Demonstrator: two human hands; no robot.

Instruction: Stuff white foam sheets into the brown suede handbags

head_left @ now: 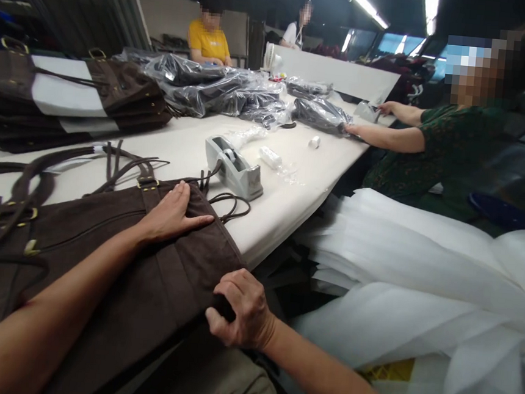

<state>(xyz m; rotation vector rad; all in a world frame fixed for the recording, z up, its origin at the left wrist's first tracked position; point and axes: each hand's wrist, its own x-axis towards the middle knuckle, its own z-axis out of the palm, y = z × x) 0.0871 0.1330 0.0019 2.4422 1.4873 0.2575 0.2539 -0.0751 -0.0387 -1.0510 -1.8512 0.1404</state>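
My left hand open, flat, pressing brown bag at counter edge. Right hand curled round its overhanging corner. Soft, floppy, napped, probably light. Best hold: seamed edge.

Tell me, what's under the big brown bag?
The brown bag lies on the white table, its near edge hanging over the person's trousers. The left hand rests flat on top; the right hand grips its edge. Whatever lies beneath the bag is covered.

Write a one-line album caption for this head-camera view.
The left hand lies flat on a brown bag while the right hand grips its edge, a tape dispenser nearby on the white table.
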